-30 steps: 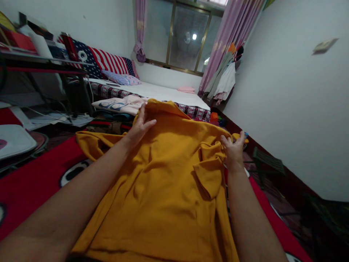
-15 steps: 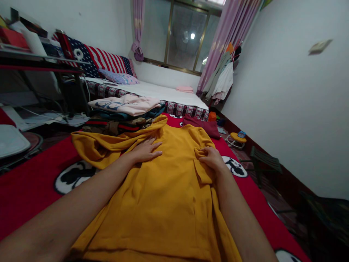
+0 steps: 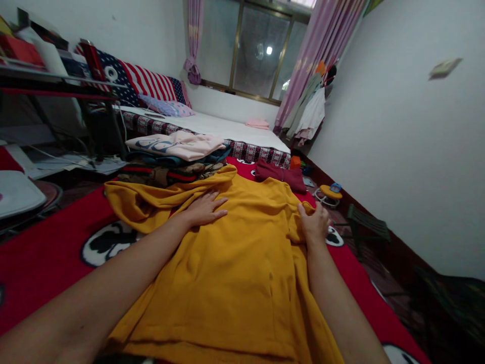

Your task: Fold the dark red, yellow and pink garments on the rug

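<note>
A mustard-yellow long-sleeved top [image 3: 227, 283] lies spread on a red blanket [image 3: 41, 263] with black-and-white cartoon patches. My left hand [image 3: 206, 208] rests flat on the top's upper left part, fingers stretched out. The sleeve on that side lies bunched out to the left. At the right shoulder, my right hand [image 3: 315, 222] is closed on the fabric of the top, pulling it toward the right edge. Part of the right sleeve is hidden beneath my forearm.
Folded clothes [image 3: 174, 156] are stacked beyond the left sleeve, a pale pink one uppermost. A folded maroon garment [image 3: 280, 176] lies past the collar. A bed [image 3: 212, 126] stands at the back, a cluttered desk [image 3: 56, 83] on the left, and stools [image 3: 367, 222] on the right.
My right hand has moved to the right with the yellow fabric, and the folded-over flap near the right shoulder has been drawn outward. My left hand stays pressed on the top.
</note>
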Action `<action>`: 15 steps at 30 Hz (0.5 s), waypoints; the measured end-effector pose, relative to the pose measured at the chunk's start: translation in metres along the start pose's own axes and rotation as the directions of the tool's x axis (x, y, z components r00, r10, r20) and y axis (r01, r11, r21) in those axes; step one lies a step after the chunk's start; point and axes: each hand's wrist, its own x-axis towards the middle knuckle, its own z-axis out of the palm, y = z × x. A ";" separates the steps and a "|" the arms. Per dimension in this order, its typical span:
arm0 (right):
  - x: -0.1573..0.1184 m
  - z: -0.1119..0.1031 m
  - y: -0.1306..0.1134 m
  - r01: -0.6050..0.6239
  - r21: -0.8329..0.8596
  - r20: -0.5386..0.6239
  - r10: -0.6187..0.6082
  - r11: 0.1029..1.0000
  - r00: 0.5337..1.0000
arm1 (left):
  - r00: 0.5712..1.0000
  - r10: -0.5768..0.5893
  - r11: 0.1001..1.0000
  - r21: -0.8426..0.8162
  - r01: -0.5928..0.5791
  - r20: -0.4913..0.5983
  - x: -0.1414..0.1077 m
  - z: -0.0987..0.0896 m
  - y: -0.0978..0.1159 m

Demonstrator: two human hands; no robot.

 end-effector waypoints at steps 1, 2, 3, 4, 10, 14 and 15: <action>-0.003 0.001 -0.003 0.029 -0.055 0.080 -0.025 0.998 0.996 | 1.000 -0.003 1.000 0.003 0.003 0.004 0.000 0.000 0.001; -0.005 0.002 -0.005 0.068 -0.115 0.145 -0.051 0.991 0.988 | 1.000 -0.004 1.000 0.006 0.004 0.008 -0.001 -0.001 0.001; -0.007 0.003 -0.006 0.111 -0.170 0.193 -0.078 0.979 0.978 | 1.000 -0.005 1.000 0.008 0.005 0.010 -0.001 -0.001 0.001; -0.008 0.003 -0.007 0.159 -0.211 0.224 -0.111 0.964 0.968 | 1.000 -0.005 1.000 0.009 0.005 0.011 -0.001 -0.001 0.001; -0.001 -0.010 0.004 0.426 -0.209 0.229 -0.379 0.880 0.897 | 1.000 -0.010 1.000 0.020 0.010 0.005 -0.001 0.000 0.003; 0.003 -0.024 0.018 0.406 -0.264 0.202 -0.361 0.875 0.910 | 0.999 0.028 0.999 0.018 -0.029 0.014 -0.004 0.001 0.011; 0.004 -0.027 0.020 0.406 -0.293 0.271 -0.332 0.865 0.903 | 0.999 0.035 0.999 0.015 -0.035 0.019 -0.004 0.001 0.013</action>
